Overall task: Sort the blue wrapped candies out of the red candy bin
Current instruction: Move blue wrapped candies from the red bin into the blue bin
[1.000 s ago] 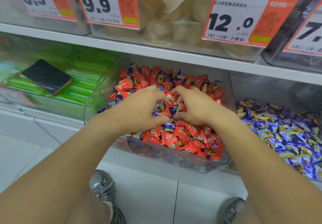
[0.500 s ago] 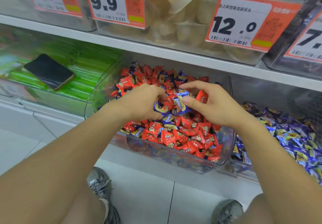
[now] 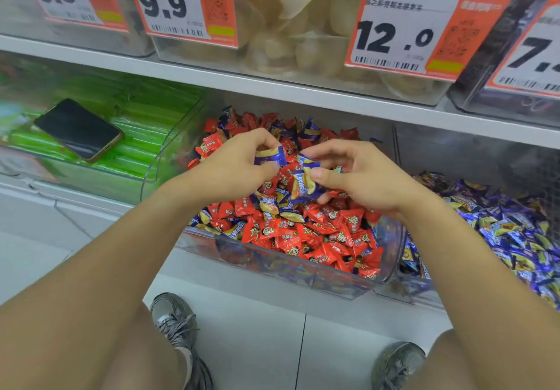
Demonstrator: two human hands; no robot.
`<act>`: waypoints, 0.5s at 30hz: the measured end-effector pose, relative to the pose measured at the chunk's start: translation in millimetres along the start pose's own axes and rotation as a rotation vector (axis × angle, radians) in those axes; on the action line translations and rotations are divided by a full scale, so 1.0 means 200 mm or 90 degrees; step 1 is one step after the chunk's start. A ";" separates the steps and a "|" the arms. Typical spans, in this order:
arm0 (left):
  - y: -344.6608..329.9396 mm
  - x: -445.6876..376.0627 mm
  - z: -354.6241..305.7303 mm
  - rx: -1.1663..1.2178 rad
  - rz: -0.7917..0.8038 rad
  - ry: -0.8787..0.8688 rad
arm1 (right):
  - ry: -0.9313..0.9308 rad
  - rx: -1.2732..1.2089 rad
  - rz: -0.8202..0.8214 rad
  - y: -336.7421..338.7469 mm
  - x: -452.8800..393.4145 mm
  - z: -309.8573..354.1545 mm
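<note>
1. My left hand [image 3: 233, 168] hangs over the middle of the red candy bin [image 3: 306, 271], fingers curled, thumb and fingertips pinching a blue candy [image 3: 270, 155] by its wrapper.
2. My right hand [image 3: 360, 174] is just beside it, thumb and forefinger clamped on a second blue candy [image 3: 303, 185]; that piece hangs below the thumb tip, and one more blue wrapper [image 3: 307, 160] pokes out just above it.
3. The two held pieces sit between the hands, near each other; I cannot tell whether they touch.
4. Directly beneath my fingertips lies the heap of red candies [image 3: 315, 232], with a few more blue ones [image 3: 272, 207] mixed in just under the left thumb and others behind the knuckles toward the back of the bin.
5. Out past my right wrist, the neighbouring bin [image 3: 400, 289] holds a pile of blue candies [image 3: 509, 232].
6. Out past my left knuckles, a dark phone [image 3: 78, 130] rests on the green packets [image 3: 142, 135] in the next bin.
7. Above the fingers runs a shelf edge [image 3: 272, 83] with price tags reading 9.9 [image 3: 169, 4] and 12.0 [image 3: 400, 31].
8. Below my forearms I see two grey shoes [image 3: 175, 326] on the pale floor.
</note>
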State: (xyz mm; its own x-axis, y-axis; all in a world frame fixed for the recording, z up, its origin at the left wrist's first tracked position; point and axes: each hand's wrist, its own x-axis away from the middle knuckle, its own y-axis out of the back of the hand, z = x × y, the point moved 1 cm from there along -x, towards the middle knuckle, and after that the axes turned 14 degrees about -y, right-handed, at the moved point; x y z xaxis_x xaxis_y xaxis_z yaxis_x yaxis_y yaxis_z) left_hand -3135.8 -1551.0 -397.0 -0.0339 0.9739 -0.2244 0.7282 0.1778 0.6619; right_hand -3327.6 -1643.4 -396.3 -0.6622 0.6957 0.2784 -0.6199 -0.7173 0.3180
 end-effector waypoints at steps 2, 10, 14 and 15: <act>-0.01 0.00 -0.01 0.083 0.042 0.031 | -0.002 -0.050 0.027 -0.03 0.00 0.00; -0.06 0.02 -0.01 0.208 0.032 -0.047 | -0.025 -0.197 0.077 -0.07 -0.02 0.02; -0.03 0.02 -0.01 0.187 0.029 -0.030 | -0.022 -0.005 -0.066 -0.02 0.00 0.02; -0.02 0.02 -0.01 0.178 0.038 -0.026 | -0.016 0.071 -0.113 -0.01 0.00 0.01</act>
State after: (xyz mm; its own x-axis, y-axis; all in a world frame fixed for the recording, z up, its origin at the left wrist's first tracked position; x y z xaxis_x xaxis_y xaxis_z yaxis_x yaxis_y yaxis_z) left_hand -3140.1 -1547.0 -399.7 0.0387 0.9740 -0.2232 0.8888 0.0685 0.4532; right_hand -3325.5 -1641.9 -395.2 -0.5353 0.8126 0.2306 -0.6748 -0.5756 0.4618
